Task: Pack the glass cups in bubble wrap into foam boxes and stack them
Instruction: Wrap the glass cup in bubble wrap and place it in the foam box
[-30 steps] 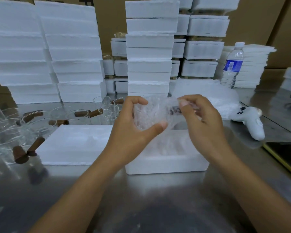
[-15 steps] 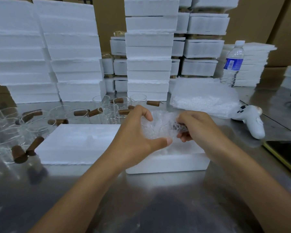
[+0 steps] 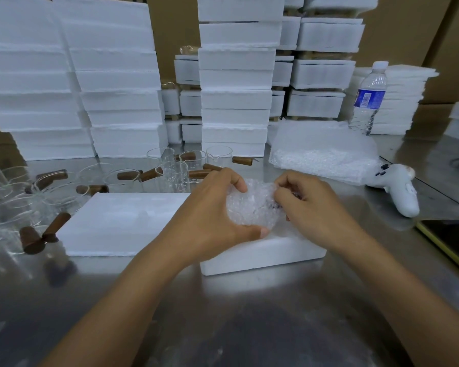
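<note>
A glass cup wrapped in bubble wrap (image 3: 252,205) sits low over the open white foam box (image 3: 265,256) in front of me. My left hand (image 3: 212,221) cups the bundle from the left, thumb under it. My right hand (image 3: 310,205) pinches the wrap at the bundle's right end. Whether the bundle touches the box floor is hidden by my hands. A flat foam lid (image 3: 122,221) lies just left of the box. Bare glass cups with brown wooden handles (image 3: 170,170) stand behind and to the left.
Tall stacks of foam boxes (image 3: 236,75) fill the back of the steel table (image 3: 223,327). A pile of bubble wrap sheets (image 3: 321,152), a water bottle (image 3: 368,99), a white controller (image 3: 398,186) and a dark phone (image 3: 453,242) lie to the right.
Both hands have lowered the wrapped cup from chest height down towards the open foam box. My right hand's fingers have closed tighter on the wrap's end.
</note>
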